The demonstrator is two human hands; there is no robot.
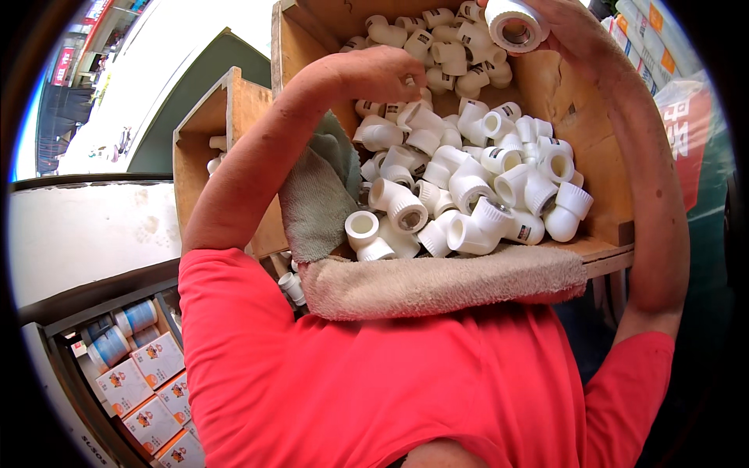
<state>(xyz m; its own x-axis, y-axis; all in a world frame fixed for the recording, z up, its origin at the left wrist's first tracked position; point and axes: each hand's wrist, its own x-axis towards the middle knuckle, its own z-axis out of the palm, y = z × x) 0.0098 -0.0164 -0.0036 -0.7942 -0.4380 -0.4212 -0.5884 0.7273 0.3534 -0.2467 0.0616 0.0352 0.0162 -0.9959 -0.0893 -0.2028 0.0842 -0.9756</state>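
Observation:
My right hand (566, 31) is closed around a white plastic pipe fitting (516, 28), held above the back right of a wooden box (562, 101). A metal-lined round opening of that fitting shows. Over the pile, nearer the box's left side, my left hand (390, 74) has its fingers curled in; whatever lies between them, if anything, is hidden. White elbow fittings (468, 183) lie heaped loosely in the box below both hands. Another group of white fittings (452, 51) sits at its back.
A beige towel (445, 282) covers the box's near edge, and a grey-green towel (318, 195) hangs over its left corner. A smaller wooden box (199, 148) stands to the left. Cartons (152, 425) and blue-white rolls (109, 347) fill a case at lower left.

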